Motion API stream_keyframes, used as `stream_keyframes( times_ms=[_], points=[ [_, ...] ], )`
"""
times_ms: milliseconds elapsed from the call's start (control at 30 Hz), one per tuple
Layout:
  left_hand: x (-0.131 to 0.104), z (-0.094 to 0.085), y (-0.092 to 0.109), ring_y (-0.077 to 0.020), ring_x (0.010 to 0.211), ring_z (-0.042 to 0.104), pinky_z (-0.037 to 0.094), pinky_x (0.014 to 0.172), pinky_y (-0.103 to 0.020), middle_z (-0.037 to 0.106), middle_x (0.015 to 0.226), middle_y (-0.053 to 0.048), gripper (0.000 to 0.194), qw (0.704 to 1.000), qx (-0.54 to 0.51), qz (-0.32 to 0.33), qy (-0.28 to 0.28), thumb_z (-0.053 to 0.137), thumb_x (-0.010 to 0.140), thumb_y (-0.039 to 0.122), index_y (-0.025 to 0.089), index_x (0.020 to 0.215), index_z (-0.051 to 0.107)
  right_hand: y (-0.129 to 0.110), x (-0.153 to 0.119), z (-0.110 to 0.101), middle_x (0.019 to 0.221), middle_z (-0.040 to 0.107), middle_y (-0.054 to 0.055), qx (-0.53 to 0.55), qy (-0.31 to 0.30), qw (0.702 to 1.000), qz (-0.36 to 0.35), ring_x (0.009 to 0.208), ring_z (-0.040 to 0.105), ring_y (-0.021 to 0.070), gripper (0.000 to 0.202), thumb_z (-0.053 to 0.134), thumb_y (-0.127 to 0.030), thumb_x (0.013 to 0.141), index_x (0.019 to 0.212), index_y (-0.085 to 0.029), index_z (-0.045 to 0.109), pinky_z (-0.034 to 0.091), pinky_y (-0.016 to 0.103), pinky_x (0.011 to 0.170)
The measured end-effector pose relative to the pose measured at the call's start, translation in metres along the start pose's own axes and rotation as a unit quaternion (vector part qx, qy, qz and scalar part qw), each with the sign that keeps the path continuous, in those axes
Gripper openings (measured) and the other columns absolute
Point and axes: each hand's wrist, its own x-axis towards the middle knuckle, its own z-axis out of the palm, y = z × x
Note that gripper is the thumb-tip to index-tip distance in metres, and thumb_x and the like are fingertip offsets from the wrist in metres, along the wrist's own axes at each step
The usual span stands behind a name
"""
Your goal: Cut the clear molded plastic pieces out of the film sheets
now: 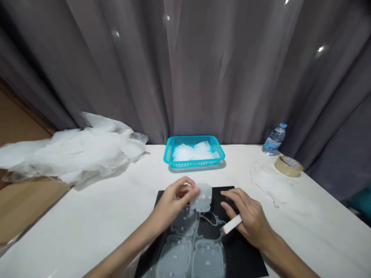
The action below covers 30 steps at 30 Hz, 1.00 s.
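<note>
My left hand point(183, 194) pinches a small translucent plastic piece point(203, 199), squarish with rounded corners, above a black mat point(245, 253). Below it lies a translucent moulded plastic sheet point(207, 258), with several similar panels joined by thin strips; one section is an open outline. To the right, my right hand point(246, 214) has its thumb and index finger apart. Its lower fingers hold a slim white tool point(232, 224) with a reddish end pointing down-left at the sheet. The kind of tool is unclear, and part of it is hidden by the hand.
A turquoise basket point(197, 163) with translucent pieces stands at the back. White plastic bags point(84, 150) and cardboard point(31, 208) are on the left. Back right are a water bottle point(274, 141), a tape roll point(288, 166) and clear plastic scraps point(269, 183). A grey curtain point(199, 69) hangs behind.
</note>
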Motion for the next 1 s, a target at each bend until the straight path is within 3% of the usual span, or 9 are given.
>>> stream_keyframes(
  times_ms=[100, 200, 300, 400, 500, 600, 700, 867, 1000],
  points=[
    [0.049, -0.019, -0.006, -0.0194, 0.064, 0.066, 0.049, 0.06, -0.028, 0.071, 0.074, -0.002, 0.037, 0.993, 0.057, 0.024, 0.104, 0.054, 0.096, 0.06, 0.023, 0.094, 0.053, 0.005, -0.001, 0.005, 0.096, 0.073, 0.009, 0.006, 0.011, 1.0, 0.025, 0.085, 0.075, 0.0202, 0.014, 0.05, -0.022, 0.11, 0.118, -0.018, 0.061, 0.059, 0.029, 0.066],
    [0.099, -0.037, -0.009, -0.0238, 0.076, 0.069, 0.052, 0.071, -0.034, 0.073, 0.087, -0.007, 0.038, 0.982, 0.108, 0.034, 0.15, 0.054, 0.093, 0.06, 0.023, 0.09, 0.054, 0.006, -0.003, 0.009, 0.096, 0.072, 0.008, 0.01, 0.007, 1.0, 0.028, 0.084, 0.075, 0.0199, 0.015, 0.048, -0.023, 0.111, 0.115, -0.018, 0.061, 0.058, 0.028, 0.066],
    [0.117, -0.049, -0.014, -0.0274, 0.09, 0.065, 0.052, 0.083, -0.04, 0.07, 0.101, -0.011, 0.033, 0.966, 0.167, 0.039, 0.195, 0.055, 0.092, 0.055, 0.022, 0.092, 0.056, 0.002, -0.002, 0.011, 0.095, 0.072, 0.008, 0.009, 0.004, 1.0, 0.017, 0.083, 0.074, 0.0195, 0.018, 0.046, -0.024, 0.111, 0.111, -0.018, 0.063, 0.057, 0.028, 0.066],
    [0.091, -0.051, -0.017, -0.0257, 0.092, 0.063, 0.05, 0.087, -0.04, 0.068, 0.102, -0.008, 0.028, 0.963, 0.203, 0.05, 0.171, 0.051, 0.097, 0.05, 0.022, 0.096, 0.057, -0.004, 0.001, 0.01, 0.092, 0.071, 0.008, 0.02, 0.009, 1.0, 0.022, 0.081, 0.072, 0.0186, 0.024, 0.042, -0.021, 0.112, 0.105, -0.018, 0.065, 0.056, 0.027, 0.067],
    [0.038, -0.046, -0.02, -0.0244, 0.094, 0.063, 0.049, 0.089, -0.038, 0.069, 0.1, -0.005, 0.026, 0.967, 0.227, 0.047, 0.1, 0.053, 0.101, 0.047, 0.022, 0.099, 0.061, -0.009, 0.001, 0.009, 0.09, 0.07, 0.007, 0.008, -0.002, 1.0, 0.03, 0.08, 0.069, 0.0195, 0.027, 0.041, -0.017, 0.11, 0.1, -0.019, 0.065, 0.054, 0.029, 0.068],
    [-0.015, -0.038, -0.025, -0.0252, 0.091, 0.064, 0.05, 0.087, -0.038, 0.068, 0.094, -0.004, 0.027, 0.967, 0.25, 0.02, 0.052, 0.057, 0.101, 0.047, 0.022, 0.097, 0.064, -0.007, -0.006, 0.012, 0.094, 0.07, 0.008, -0.035, -0.056, 0.995, 0.069, 0.084, 0.067, 0.0232, 0.017, 0.051, -0.025, 0.108, 0.1, -0.019, 0.065, 0.053, 0.033, 0.068],
    [-0.049, -0.028, -0.035, -0.0251, 0.088, 0.065, 0.051, 0.084, -0.038, 0.067, 0.093, -0.005, 0.028, 0.963, 0.265, -0.01, 0.04, 0.056, 0.102, 0.047, 0.021, 0.107, 0.064, -0.005, -0.017, 0.015, 0.094, 0.07, 0.006, -0.033, -0.128, 0.986, 0.104, 0.086, 0.067, 0.0252, 0.015, 0.067, -0.036, 0.1, 0.101, -0.021, 0.064, 0.052, 0.033, 0.065],
    [-0.064, -0.018, -0.045, -0.0255, 0.1, 0.063, 0.05, 0.095, -0.04, 0.066, 0.104, -0.005, 0.033, 0.962, 0.272, -0.003, 0.01, 0.051, 0.107, 0.047, 0.024, 0.13, 0.06, -0.012, -0.021, 0.011, 0.081, 0.068, -0.003, 0.054, -0.255, 0.958, 0.121, 0.077, 0.068, 0.0202, 0.013, 0.074, -0.023, 0.094, 0.1, -0.026, 0.063, 0.047, 0.029, 0.06],
    [-0.063, -0.02, -0.044, -0.0244, 0.098, 0.062, 0.049, 0.092, -0.039, 0.063, 0.102, -0.005, 0.032, 0.967, 0.252, 0.01, -0.02, 0.05, 0.108, 0.047, 0.023, 0.127, 0.058, -0.009, -0.017, 0.014, 0.091, 0.069, 0.0, 0.02, -0.256, 0.96, 0.112, 0.085, 0.069, 0.0208, 0.015, 0.058, -0.011, 0.101, 0.095, -0.024, 0.061, 0.047, 0.029, 0.065]
  ],
)
